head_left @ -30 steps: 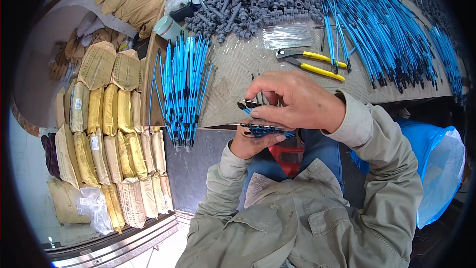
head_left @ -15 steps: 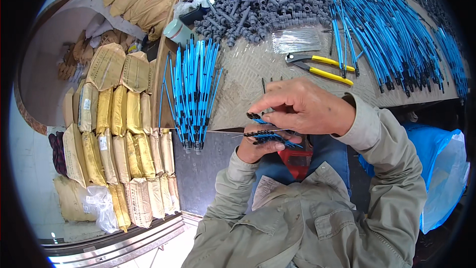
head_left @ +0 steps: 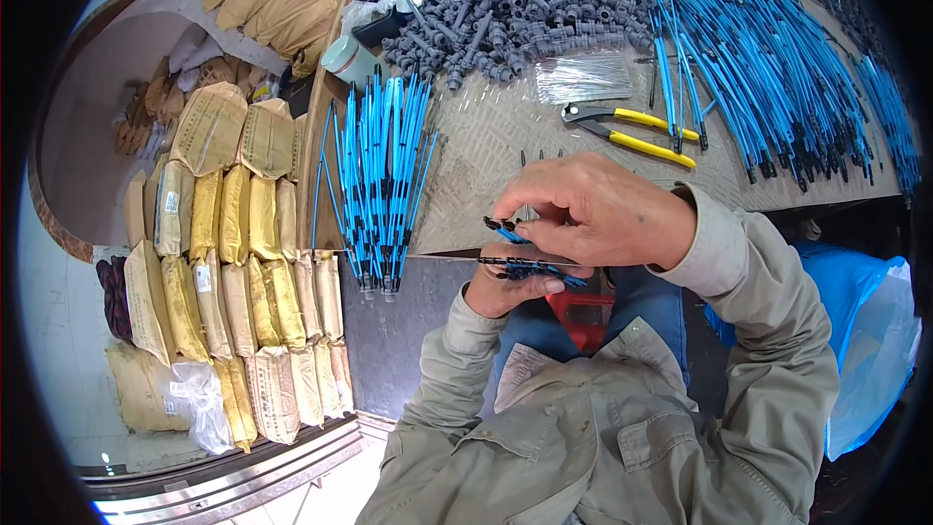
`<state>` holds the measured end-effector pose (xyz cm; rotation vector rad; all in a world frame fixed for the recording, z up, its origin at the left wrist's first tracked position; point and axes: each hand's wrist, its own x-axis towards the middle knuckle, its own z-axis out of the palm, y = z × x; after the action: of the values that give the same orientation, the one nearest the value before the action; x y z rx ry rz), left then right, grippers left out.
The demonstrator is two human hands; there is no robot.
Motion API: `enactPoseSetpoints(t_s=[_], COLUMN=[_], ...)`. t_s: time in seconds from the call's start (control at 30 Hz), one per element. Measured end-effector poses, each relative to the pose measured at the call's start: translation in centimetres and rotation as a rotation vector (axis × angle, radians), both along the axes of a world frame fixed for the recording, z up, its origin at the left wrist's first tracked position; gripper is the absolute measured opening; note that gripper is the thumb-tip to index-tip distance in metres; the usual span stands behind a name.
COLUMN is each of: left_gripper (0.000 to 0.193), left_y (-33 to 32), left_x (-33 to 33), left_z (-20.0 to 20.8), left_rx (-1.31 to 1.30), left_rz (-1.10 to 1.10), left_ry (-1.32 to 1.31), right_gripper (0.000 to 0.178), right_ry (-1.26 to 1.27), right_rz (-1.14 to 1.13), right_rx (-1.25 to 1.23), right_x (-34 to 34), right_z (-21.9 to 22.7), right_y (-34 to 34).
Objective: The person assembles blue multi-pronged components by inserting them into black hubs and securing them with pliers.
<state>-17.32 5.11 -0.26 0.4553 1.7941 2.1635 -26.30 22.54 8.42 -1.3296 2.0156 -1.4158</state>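
Observation:
My left hand (head_left: 498, 287) is closed round a small bundle of blue rods with black tips (head_left: 530, 270), held just off the table's front edge. A thin metal wire seems to run sideways along the black tips. Just above, my right hand (head_left: 604, 209) is bent over with thumb and fingers pinched near a few more black-tipped rods (head_left: 502, 226). My fingers hide most of what they pinch. Beyond my hands lie pliers with yellow handles (head_left: 641, 136) and a packet of thin metal wires (head_left: 583, 80). A fan of blue rods (head_left: 389, 175) rests on the left.
A heap of grey plastic fittings (head_left: 525, 10) covers the table's far side. More blue rods (head_left: 777, 78) are piled at the right. A pale cup (head_left: 348, 60) stands at the left back. Stacked paper sacks (head_left: 233, 292) fill the left floor; a blue bag (head_left: 855, 331) hangs at the right.
Both hands keep nearly the same place and grip. The fingers of my right hand have shifted slightly at the rod tips.

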Motion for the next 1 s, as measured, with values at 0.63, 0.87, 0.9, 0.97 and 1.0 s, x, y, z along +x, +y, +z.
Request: enactPoseSetpoints(t_s=[0.63,0.87,0.9,0.97,1.0], left_gripper=[0.023,0.024,0.024,0.024,0.023], left_y=[0.1,1.1,1.2,0.8,1.0], left_x=[0.2,0.2,0.2,0.2,0.1], left_z=[0.8,1.2,1.1,1.1,1.0], left_rx=[-0.012,-0.032,-0.003,-0.019,-0.034], left_rz=[0.059,0.079,0.096,0.102,0.085], left_ry=[0.004,-0.009,-0.033,0.021,0.064], right_gripper=[0.014,0.017,0.017,0.019,0.019], right_ry=[0.134,0.299,0.306,0.462,0.468], right_rz=[-0.110,-0.214,-0.201,-0.192,-0.184], right_rx=[-0.108,-0.150,-0.148,0.132,0.141], right_x=[0.6,0.4,0.4,1.1,1.5], right_z=[-0.7,-0.2,0.3,1.4,1.4], right_y=[-0.6,0.3,1.3,3.8,4.4])
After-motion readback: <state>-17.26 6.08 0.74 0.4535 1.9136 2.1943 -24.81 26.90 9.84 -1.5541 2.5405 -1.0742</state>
